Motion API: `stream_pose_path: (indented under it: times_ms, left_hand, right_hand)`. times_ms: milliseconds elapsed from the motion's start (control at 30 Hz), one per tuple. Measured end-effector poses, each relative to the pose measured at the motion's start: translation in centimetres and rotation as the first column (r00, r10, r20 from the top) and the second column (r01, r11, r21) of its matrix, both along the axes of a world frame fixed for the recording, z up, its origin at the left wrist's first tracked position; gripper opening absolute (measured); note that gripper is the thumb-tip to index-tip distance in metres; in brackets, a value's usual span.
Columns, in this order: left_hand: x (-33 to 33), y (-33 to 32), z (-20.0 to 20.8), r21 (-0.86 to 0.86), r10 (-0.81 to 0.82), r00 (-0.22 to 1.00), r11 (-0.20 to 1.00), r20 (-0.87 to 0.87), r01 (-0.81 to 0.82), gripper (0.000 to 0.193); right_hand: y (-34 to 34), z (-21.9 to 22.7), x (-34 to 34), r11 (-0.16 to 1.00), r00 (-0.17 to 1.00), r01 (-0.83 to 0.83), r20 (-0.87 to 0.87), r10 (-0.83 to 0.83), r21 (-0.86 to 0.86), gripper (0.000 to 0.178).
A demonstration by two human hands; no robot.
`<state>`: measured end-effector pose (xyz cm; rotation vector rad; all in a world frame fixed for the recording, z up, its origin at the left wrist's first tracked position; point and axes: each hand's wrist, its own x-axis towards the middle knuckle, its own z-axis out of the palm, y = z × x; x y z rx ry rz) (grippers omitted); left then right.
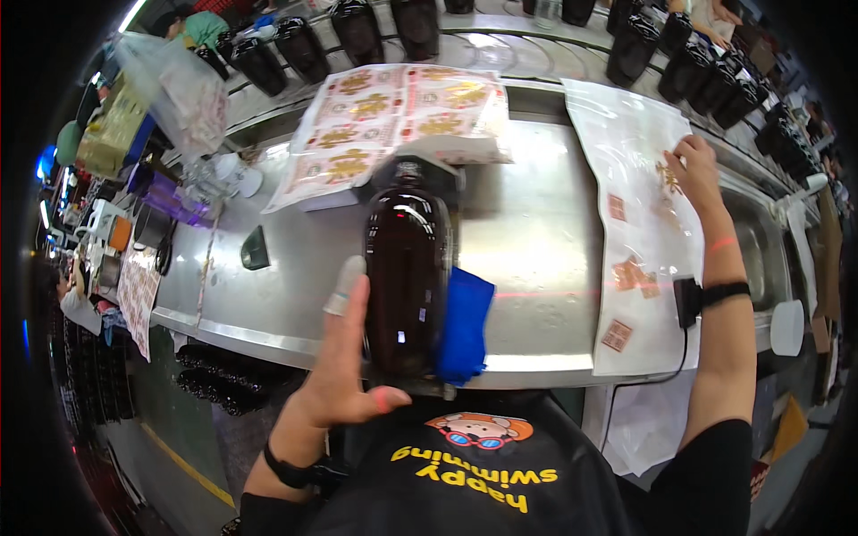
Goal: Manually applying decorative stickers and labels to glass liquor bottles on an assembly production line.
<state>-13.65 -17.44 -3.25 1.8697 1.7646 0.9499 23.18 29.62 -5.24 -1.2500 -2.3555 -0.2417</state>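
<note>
A large dark brown glass bottle (407, 277) lies on its side in front of me, its neck end toward a dark support (441, 179). Against its left side rests my left hand (335, 375), fingers stretched out, thumb spread below the bottle's near end; one fingertip wears a pale cover. Out to the right, my right hand (700, 170) pinches a gold character-shaped sticker (668, 179) over a white sheet (643, 344). Small reddish square labels (617, 335) lie on that sheet. A blue cloth (466, 326) sits close to the bottle's right side.
Printed sheets of gold and red stickers (357, 112) lie beyond the bottle on the metal table (545, 241). A small dark green block (255, 248) is at the left. Several dark bottles (356, 31) line a conveyor at the back. A metal sink (760, 237) borders the right side.
</note>
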Motion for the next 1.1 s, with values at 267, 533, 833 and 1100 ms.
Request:
stream_pose_path:
  times_ms: [267,533,833,1100]
  left_hand:
    - [-1.6,2.0,-4.6,0.111,0.0,0.994,0.994,-0.106,0.012,0.126]
    - [-0.8,0.9,-3.6,0.297,0.122,0.934,0.955,-0.336,-0.018,0.109]
    - [-0.2,0.6,-4.8,0.22,0.165,0.958,0.969,-0.233,-0.114,0.108]
    - [-0.8,1.0,-5.5,0.253,0.094,0.981,0.966,-0.169,-0.049,0.11]
  right_hand:
    - [-18.4,10.2,-5.9,0.944,0.884,-0.327,-0.365,0.292,-0.037,0.021]
    - [-28.4,13.6,-11.0,0.837,0.717,-0.545,-0.486,0.5,0.058,0.016]
    - [-32.7,15.8,-13.5,0.783,0.706,-0.621,-0.452,0.546,-0.025,0.025]
    - [-32.7,17.1,-16.3,0.682,0.59,-0.729,-0.556,0.585,-0.055,0.021]
